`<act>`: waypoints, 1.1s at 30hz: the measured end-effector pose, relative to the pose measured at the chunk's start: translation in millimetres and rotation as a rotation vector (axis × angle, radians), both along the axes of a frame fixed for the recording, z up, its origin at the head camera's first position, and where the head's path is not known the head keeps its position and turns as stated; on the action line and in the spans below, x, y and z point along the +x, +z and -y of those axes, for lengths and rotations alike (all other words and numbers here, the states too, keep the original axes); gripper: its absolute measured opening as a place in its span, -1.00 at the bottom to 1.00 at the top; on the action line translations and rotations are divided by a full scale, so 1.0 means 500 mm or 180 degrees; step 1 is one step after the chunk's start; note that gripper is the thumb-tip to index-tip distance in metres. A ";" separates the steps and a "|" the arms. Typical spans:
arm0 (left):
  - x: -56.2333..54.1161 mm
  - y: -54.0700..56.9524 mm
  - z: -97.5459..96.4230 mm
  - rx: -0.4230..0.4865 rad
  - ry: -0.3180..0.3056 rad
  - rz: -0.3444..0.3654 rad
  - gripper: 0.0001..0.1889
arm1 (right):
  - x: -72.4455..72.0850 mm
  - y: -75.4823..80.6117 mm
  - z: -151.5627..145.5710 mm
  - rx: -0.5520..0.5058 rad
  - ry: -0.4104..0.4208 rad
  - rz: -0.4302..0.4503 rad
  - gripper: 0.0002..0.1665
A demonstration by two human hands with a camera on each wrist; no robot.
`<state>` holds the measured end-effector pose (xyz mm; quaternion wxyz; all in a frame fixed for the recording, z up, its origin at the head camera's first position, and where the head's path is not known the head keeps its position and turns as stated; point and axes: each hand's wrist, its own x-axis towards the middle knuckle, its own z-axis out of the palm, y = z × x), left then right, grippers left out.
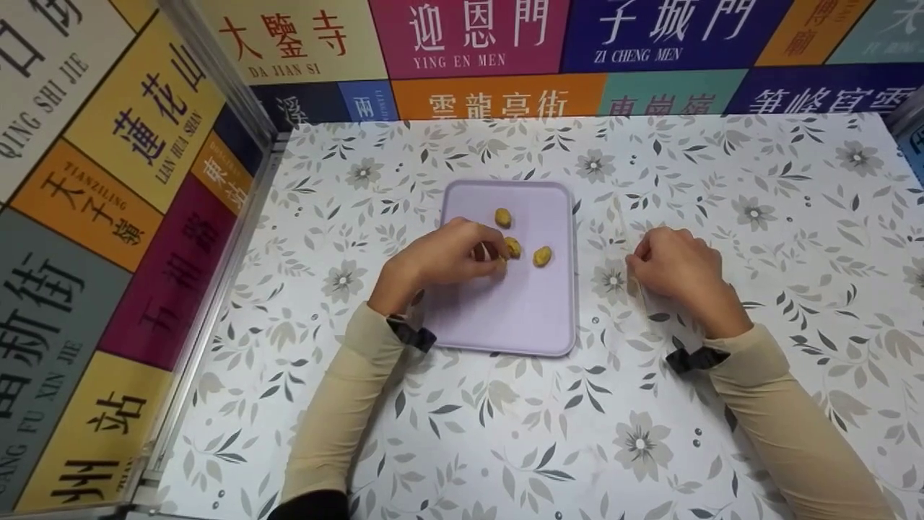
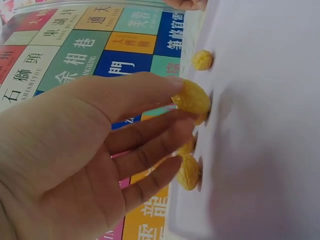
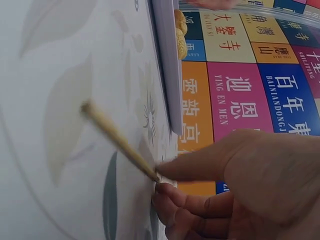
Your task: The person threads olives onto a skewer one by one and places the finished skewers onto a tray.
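In the head view, my left hand (image 1: 458, 253) is over a pale lilac tray (image 1: 505, 318). Its thumb and fingers pinch a yellow wrinkled lump (image 2: 192, 102), close over the tray in the left wrist view. Similar lumps lie just beyond the fingertips: one near the far edge (image 1: 503, 217), one beside the fingers (image 1: 512, 247), and one toward the right side (image 1: 542, 256). To the right of the tray, my right hand (image 1: 678, 263) pinches the end of a thin brown wooden stick (image 3: 117, 137) between thumb and fingertip, low over the table.
The table (image 1: 462, 433) wears a white cloth printed with grey flowers and leaves. Panels with large coloured lettering stand along the back (image 1: 476, 36) and the left side (image 1: 144, 137). Dark straps sit at both wrists.
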<state>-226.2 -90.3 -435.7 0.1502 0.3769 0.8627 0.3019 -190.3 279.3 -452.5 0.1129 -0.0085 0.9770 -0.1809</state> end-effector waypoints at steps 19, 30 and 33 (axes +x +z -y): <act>-0.013 0.004 0.009 0.0870 0.0280 -0.0064 -0.79 | -0.002 0.010 -0.007 -0.0153 -0.0130 -0.0014 -0.70; -0.019 0.002 0.021 0.1602 0.0529 0.0415 -0.77 | 0.005 0.020 0.010 -0.0550 -0.0018 -0.0417 -0.76; -0.020 0.005 0.024 0.1890 0.0526 0.0596 -0.76 | 0.005 0.022 0.016 -0.0674 0.0072 -0.0489 -0.78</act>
